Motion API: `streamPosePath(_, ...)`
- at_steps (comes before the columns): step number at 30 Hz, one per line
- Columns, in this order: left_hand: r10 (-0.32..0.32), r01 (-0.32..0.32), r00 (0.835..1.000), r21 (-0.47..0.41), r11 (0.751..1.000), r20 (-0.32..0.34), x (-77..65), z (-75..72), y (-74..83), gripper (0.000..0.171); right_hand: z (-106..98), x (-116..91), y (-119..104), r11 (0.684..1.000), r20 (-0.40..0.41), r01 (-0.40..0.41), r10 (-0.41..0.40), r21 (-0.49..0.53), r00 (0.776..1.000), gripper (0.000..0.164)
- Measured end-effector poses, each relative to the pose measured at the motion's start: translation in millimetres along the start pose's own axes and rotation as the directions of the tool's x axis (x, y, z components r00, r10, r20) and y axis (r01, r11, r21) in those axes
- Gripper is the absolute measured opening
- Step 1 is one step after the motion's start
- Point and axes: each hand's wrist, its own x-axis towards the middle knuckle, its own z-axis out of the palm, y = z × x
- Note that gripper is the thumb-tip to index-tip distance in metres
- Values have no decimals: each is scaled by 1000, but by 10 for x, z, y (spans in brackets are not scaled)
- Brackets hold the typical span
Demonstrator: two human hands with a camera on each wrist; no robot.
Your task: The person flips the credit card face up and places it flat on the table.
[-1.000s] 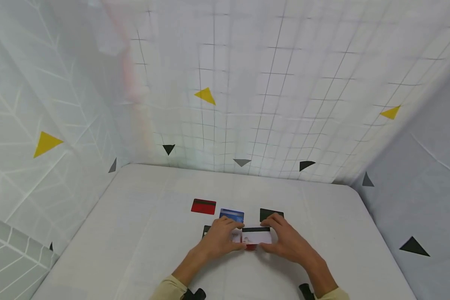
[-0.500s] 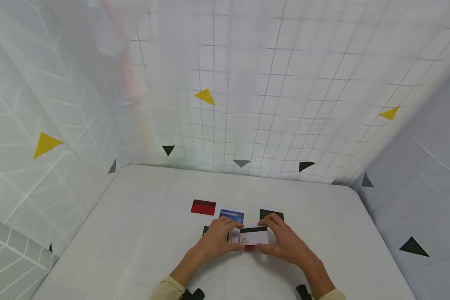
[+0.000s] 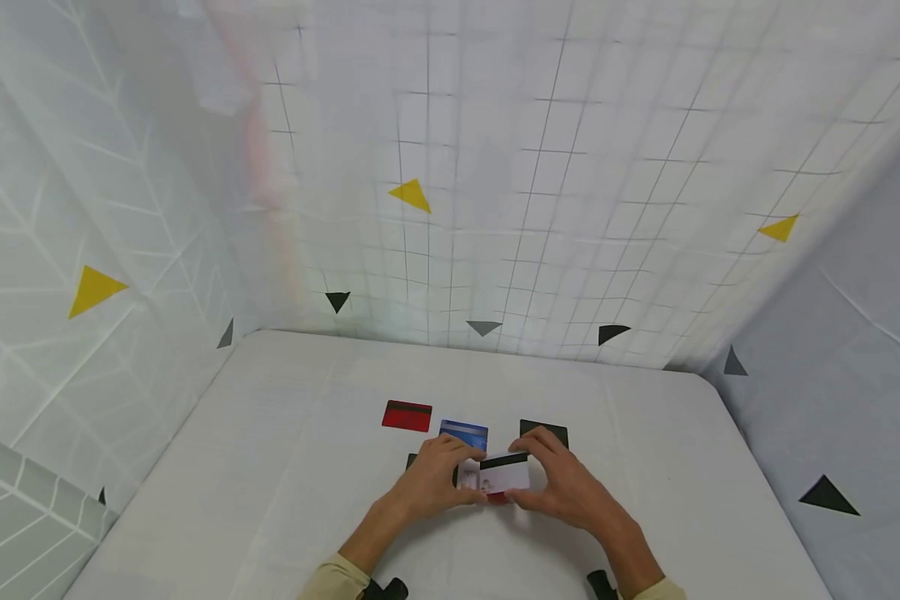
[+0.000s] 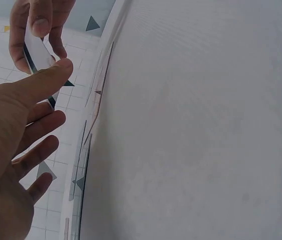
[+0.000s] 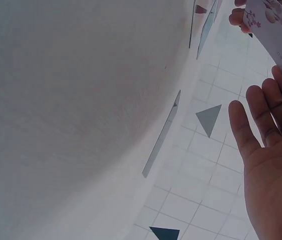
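Observation:
A white card [image 3: 504,473] with a black stripe is held up between my two hands, above the table. My left hand [image 3: 437,475] pinches its left end with thumb and forefinger; the other fingers spread loosely in the left wrist view. At the opposite end, my right hand [image 3: 562,479] grips it between thumb and fingers. In the right wrist view the card's underside [image 5: 276,40] shows pink blossoms and "VIP" lettering. Below it lie a red card [image 3: 498,498] and a pale printed card [image 3: 468,475], both partly hidden.
On the white table [image 3: 307,467] lie a red card [image 3: 407,416], a blue card [image 3: 463,431] and a dark card [image 3: 543,430] beyond my hands. Another dark card [image 3: 411,459] is mostly covered by my left hand. White sheets [image 3: 495,167] with triangle markers enclose the table.
The white card has shifted slightly left and tilted a little, its right side higher. My right hand has moved left with it; my left hand has barely moved.

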Motion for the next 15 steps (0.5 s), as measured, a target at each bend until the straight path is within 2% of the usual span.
streamPosePath(15,20,-20,1000,21,1000,-5,-7,11,48,56,75,-7,-30,994,-47,84,-81,64,996,57)
